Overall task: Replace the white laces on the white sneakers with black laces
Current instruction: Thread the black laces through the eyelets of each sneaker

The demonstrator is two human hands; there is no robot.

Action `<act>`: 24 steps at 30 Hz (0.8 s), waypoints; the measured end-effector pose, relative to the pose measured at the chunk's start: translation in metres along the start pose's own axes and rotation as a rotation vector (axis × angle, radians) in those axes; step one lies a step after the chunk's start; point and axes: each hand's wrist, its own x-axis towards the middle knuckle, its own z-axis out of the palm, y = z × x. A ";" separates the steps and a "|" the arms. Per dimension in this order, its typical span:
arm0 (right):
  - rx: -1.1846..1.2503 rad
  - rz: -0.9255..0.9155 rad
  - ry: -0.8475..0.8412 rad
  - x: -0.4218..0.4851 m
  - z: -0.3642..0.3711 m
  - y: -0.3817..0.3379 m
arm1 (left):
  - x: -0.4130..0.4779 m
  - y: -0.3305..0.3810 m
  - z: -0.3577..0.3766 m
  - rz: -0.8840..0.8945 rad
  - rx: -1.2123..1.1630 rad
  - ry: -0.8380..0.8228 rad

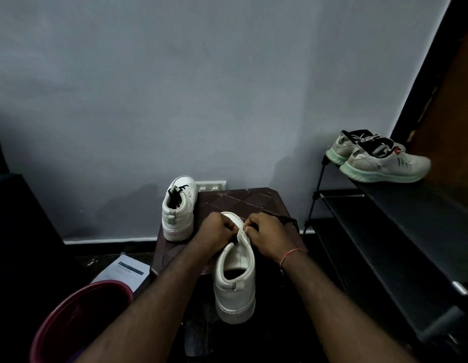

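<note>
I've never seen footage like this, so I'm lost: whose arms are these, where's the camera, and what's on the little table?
No machine here: the single picture comes from a camera worn on a person's head, looking down at their own bare hands. The left hand and right hand both pinch at the lacing area of the near sneaker, standing on a dark table; what their fingers hold is hidden. A far sneaker, already black-laced, stands at the table's far left. What looks like a black lace lies beside the right hand. Nearby: grey running shoes on a rack and a maroon bucket.
</note>
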 end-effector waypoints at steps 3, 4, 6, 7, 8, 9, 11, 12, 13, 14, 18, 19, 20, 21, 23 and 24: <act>0.107 0.051 0.037 0.003 0.010 0.002 | 0.000 0.000 -0.002 0.016 0.026 -0.001; 0.146 0.066 0.045 0.003 0.012 0.003 | 0.000 0.000 -0.002 0.026 0.059 -0.001; 0.179 0.072 0.047 0.003 0.013 0.007 | -0.001 0.004 -0.002 0.050 0.175 0.003; 0.172 0.066 0.038 0.003 0.013 0.007 | -0.002 0.007 -0.003 0.057 0.232 0.005; 0.160 0.060 0.030 0.003 0.013 0.007 | -0.003 0.011 -0.005 0.062 0.273 0.006; 0.150 0.062 0.018 0.003 0.013 0.007 | -0.003 0.014 -0.006 0.065 0.294 0.006; 0.120 0.067 -0.018 0.002 0.014 0.006 | -0.005 0.017 -0.010 0.059 0.289 0.024; 0.109 0.067 -0.037 0.002 0.015 0.006 | -0.006 0.018 -0.013 0.052 0.268 0.046; 0.113 0.069 -0.054 0.001 0.017 0.006 | -0.006 0.018 -0.016 0.041 0.245 0.076; 0.128 0.077 -0.071 0.001 0.017 0.005 | -0.007 0.018 -0.018 0.024 0.227 0.106; 0.268 0.062 -0.064 0.004 0.014 -0.002 | -0.012 0.017 -0.025 -0.017 0.128 0.135; 0.332 0.039 -0.082 0.006 0.012 -0.007 | -0.012 0.017 -0.026 -0.008 0.120 0.130; 0.384 0.016 -0.112 0.007 0.011 -0.012 | -0.013 0.017 -0.027 0.005 0.124 0.123; 0.392 0.007 -0.138 0.008 0.011 -0.016 | -0.013 0.017 -0.027 0.011 0.127 0.117; 0.297 0.035 -0.168 0.010 0.011 -0.023 | -0.011 0.015 -0.026 -0.022 0.079 0.119; 0.241 0.064 -0.175 0.011 0.010 -0.024 | -0.011 0.014 -0.024 -0.047 0.022 0.123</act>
